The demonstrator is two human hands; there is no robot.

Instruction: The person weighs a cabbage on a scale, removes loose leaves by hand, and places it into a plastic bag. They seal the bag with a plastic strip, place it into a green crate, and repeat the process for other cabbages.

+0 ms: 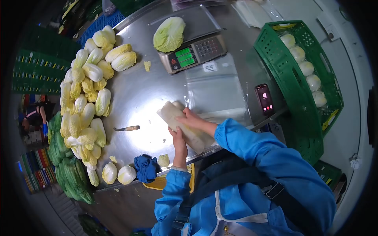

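Observation:
Both hands are at a pale, translucent wrapped bundle near the table's front edge. Yellowish colour shows through the wrap, like a napa cabbage inside, though the contents are not clear. My right hand grips its top from the right, fingers over the wrap. From below, my left hand holds the near side with the thumb up against it. Just beyond the hands lies a stack of clear plastic bags. A napa cabbage rests on the digital scale, whose green displays are lit.
Many trimmed napa cabbages are heaped at the left. A knife lies mid-table; a blue cloth sits at the front edge. At right are a phone and a green crate holding several wrapped cabbages.

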